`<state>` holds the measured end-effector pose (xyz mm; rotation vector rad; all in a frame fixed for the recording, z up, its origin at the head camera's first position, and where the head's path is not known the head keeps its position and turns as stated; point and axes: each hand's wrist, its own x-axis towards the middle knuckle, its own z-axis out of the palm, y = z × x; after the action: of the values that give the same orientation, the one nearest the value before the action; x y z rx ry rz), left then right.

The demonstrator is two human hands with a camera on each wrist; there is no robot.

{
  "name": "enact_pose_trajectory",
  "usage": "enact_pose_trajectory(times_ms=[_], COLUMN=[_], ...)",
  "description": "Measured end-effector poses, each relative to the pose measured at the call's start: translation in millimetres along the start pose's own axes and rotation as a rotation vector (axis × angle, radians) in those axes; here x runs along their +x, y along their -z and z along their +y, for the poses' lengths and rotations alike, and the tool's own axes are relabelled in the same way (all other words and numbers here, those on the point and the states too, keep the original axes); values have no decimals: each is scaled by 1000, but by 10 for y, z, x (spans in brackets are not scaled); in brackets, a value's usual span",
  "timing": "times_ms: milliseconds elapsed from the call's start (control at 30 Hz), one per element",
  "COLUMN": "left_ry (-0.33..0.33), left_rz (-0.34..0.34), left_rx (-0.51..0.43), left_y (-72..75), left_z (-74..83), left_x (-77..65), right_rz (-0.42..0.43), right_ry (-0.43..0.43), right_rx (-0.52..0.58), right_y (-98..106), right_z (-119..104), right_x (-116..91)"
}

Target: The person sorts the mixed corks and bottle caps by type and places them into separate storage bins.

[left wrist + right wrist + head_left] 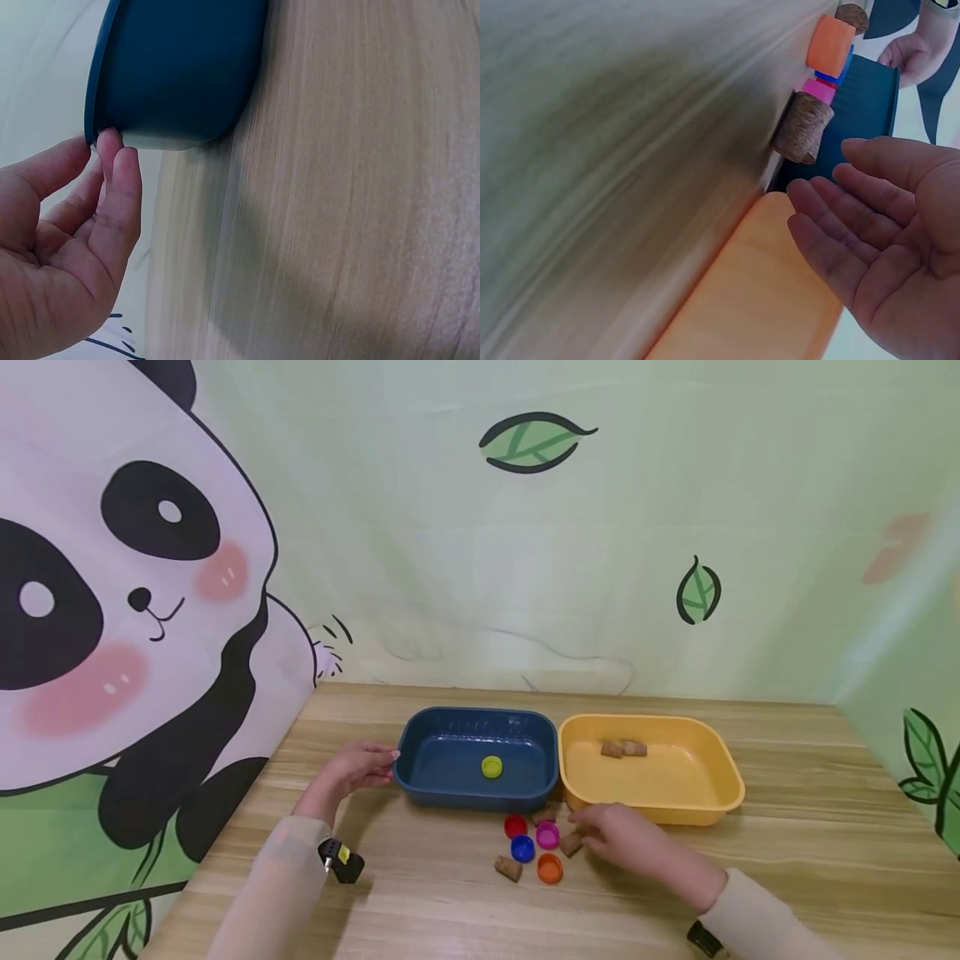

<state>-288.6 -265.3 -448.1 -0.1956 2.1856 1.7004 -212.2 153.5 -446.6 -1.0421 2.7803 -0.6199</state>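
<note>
Left hand (360,766) pinches the rim of the blue tray (472,798). Right hand (621,838): thumb and fingers apart, empty, near a cork (572,845) just in front of the tray's near right corner. Cork probably light, firm, non-slip; best gripped mid-length, across its sides.

- Light wood-grained desk (427,902)
- Dark blue rectangular basin (450,768), beside a yellow rectangular basin (660,781) (their rims very close)
- Four round plastic caps (548,836): red, pink, blue, orange
- Three brown cylindrical corks (508,868) around them
</note>
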Motion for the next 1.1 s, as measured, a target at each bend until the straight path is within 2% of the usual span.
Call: enact_pose_trajectory(times_ms=[433, 700, 1100], left_ry=[-2, 6, -5], left_rz=[5, 8, -3], left_rx=[10, 21, 19], left_y=[12, 10, 13], left_z=[-13, -15, -17], left_x=[-10, -12, -22], right_rz=[4, 20, 49], right_ry=[52, 48, 65], right_rx=[-70, -135, -173], right_y=[-107, -150, -174], right_z=[59, 35, 45], right_x=[58, 65, 43])
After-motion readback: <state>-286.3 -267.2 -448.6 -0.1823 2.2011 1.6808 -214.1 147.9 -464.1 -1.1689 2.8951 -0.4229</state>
